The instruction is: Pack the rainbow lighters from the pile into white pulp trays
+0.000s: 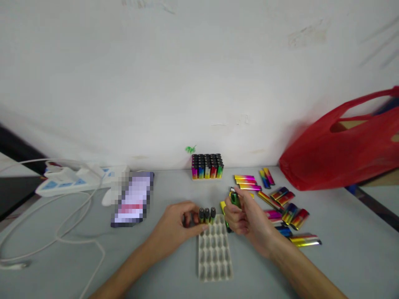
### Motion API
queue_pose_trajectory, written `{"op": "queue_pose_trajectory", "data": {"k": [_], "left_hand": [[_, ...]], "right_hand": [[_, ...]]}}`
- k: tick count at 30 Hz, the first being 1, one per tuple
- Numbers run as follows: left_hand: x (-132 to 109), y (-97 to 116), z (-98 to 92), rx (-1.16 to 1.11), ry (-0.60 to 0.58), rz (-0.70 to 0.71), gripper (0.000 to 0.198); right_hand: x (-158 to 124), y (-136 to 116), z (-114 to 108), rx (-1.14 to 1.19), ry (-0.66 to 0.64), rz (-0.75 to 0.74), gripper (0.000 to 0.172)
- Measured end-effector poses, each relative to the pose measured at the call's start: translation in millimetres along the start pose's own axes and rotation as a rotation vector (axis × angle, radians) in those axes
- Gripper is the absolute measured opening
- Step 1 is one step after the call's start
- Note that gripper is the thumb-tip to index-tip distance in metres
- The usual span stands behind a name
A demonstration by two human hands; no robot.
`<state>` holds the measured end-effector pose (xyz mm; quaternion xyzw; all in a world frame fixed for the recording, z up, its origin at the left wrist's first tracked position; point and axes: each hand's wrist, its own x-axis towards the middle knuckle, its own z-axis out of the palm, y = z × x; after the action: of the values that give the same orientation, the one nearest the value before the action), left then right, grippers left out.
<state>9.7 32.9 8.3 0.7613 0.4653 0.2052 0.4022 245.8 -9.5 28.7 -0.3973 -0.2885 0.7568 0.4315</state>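
Observation:
A pale lighter tray [215, 253] with rows of slots lies on the table, and three black-topped lighters [207, 216] stand upright in its far row. My left hand [179, 220] is closed at the tray's far left corner, thumb lying across the front of that row; its curled fingertips are partly hidden. Just right of the tray, slightly raised, my right hand [245, 216] is closed round a green lighter [235, 200] with its top showing. Under and beside this hand lie loose lighters, some covered by it.
A filled block of lighters [207, 167] stands against the wall. Several shiny coloured lighters [289, 214] are scattered at right, before a red bag [343, 145]. At left are a phone [134, 199], a power strip [75, 180] and a looping white cable [77, 241].

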Motion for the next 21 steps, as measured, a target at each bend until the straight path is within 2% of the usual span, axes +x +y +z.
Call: {"op": "queue_pose_trajectory", "data": {"k": [13,21], "left_hand": [[0.0,1.5,0.5,-0.014,-0.011,-0.010,0.038],[0.8,3.1,0.6,-0.013,-0.017,-0.025,0.039]], "right_hand": [[-5.1,2.0,7.0,0.036,-0.018,-0.058,0.052],[-3.2,-2.1,9.4,0.042,0.022,-0.112,0.062]]}}
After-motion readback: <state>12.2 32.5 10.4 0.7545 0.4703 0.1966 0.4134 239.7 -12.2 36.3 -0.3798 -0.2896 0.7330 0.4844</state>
